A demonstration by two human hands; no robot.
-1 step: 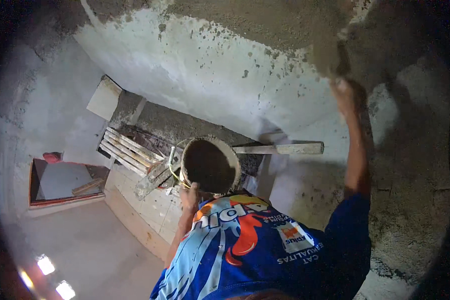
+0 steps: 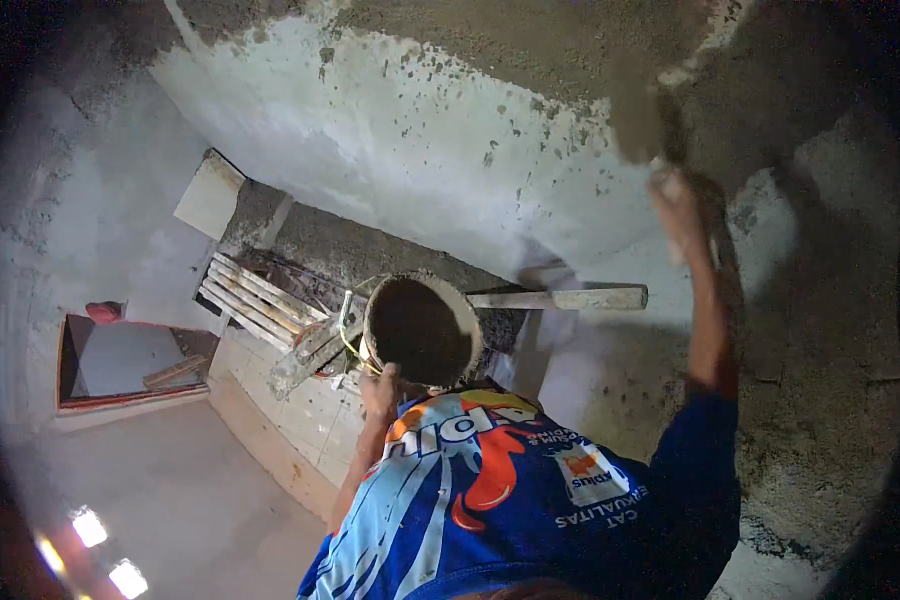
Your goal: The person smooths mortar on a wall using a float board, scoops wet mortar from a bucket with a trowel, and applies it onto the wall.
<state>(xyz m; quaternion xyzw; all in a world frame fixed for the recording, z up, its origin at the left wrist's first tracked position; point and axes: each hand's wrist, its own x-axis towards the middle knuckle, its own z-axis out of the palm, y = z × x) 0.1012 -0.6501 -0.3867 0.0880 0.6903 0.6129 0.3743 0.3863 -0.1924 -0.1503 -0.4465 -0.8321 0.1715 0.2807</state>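
Note:
My left hand (image 2: 380, 391) is closed on the near left edge of a mortar-crusted bucket (image 2: 475, 345) held against my front. Its dark inside shows wet mortar (image 2: 417, 325), though how full it is I cannot tell. Up at the right, my right hand (image 2: 684, 208) is wrapped round the handle of a trowel. The trowel's blade (image 2: 636, 122), coated in mortar and blurred, lies flat against or very near the wall, where grey mortar (image 2: 560, 50) meets the pale surface (image 2: 470, 150).
Behind the bucket a wooden plank (image 2: 598, 298) juts out to the right. Stacked pale slats (image 2: 260, 305) lie to the left, beside a tile (image 2: 210, 194). Farther left is a red-edged opening (image 2: 135, 365) with a piece of wood inside. Rough render (image 2: 820, 430) covers the right side.
My right hand and the trowel have shifted slightly left and down along the wall. The left hand and bucket stay where they were.

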